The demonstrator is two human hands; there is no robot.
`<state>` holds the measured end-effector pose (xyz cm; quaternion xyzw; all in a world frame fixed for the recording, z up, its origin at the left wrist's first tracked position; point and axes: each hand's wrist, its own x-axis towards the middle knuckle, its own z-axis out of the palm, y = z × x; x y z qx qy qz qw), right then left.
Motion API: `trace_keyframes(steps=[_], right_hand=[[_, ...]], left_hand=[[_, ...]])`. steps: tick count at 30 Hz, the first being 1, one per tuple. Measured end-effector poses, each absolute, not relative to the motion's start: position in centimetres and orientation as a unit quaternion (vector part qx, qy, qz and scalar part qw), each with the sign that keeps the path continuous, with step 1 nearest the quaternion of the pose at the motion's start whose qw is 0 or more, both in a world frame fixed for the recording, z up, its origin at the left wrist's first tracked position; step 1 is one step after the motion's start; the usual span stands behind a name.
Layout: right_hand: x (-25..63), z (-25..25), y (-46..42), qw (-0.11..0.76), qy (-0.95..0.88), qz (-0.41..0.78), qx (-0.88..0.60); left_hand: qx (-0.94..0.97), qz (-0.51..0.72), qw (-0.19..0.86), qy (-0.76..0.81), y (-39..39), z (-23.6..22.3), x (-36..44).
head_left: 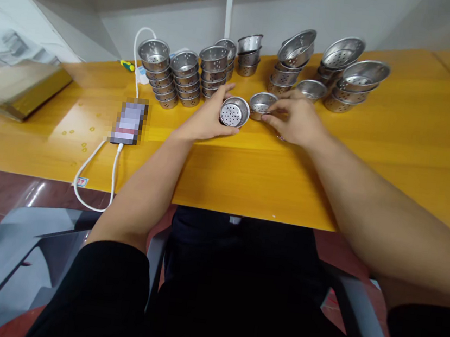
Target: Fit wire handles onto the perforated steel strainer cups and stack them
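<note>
My left hand [208,118] is wrapped round a small perforated metal strainer cup [234,111], tilted so its holed bottom faces me. My right hand [296,120] has its fingers pinched together at the rim of a second metal cup [261,103] standing on the yellow table [250,166]. Whether the pinch holds a small part or only the rim is too small to tell. Both hands lie near the middle of the table, just in front of the stacked cups.
Several stacks of the same cups stand at the back left [182,78]; wider strainer bowls are piled at the back right [343,73]. A phone [129,123] on a white cable [97,174] lies at left. A gold box [21,91] sits far left.
</note>
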<state>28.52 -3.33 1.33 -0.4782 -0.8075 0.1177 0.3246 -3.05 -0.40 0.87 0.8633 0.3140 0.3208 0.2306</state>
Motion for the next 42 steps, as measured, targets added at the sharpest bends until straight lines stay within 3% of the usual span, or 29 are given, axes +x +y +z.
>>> trace_keyframes(steps=[6,14,17,24,42], right_hand=[[27.4,1.0,-3.3,0.296,-0.818,0.116,-0.479],[26.7,4.9,-7.0,0.434,-0.847,0.055,-0.302],[25.6,5.5,-7.9,0.395,-0.877,0.076,-0.264],[25.7,5.9,-8.3,0.291,-0.878,0.134,-0.356],[26.5,7.0,-8.5,0.319,-0.879,0.132,-0.33]], left_hand=[[0.845,0.381,0.225,0.301,-0.9,1.7,-2.3],[0.835,0.416,0.224,0.281,-0.8,1.9,-1.5],[0.834,0.408,0.263,0.263,-1.0,1.8,-1.1],[0.831,0.393,0.296,0.261,-0.9,1.5,-0.8],[0.827,0.385,0.323,0.252,-1.7,2.5,-1.3]])
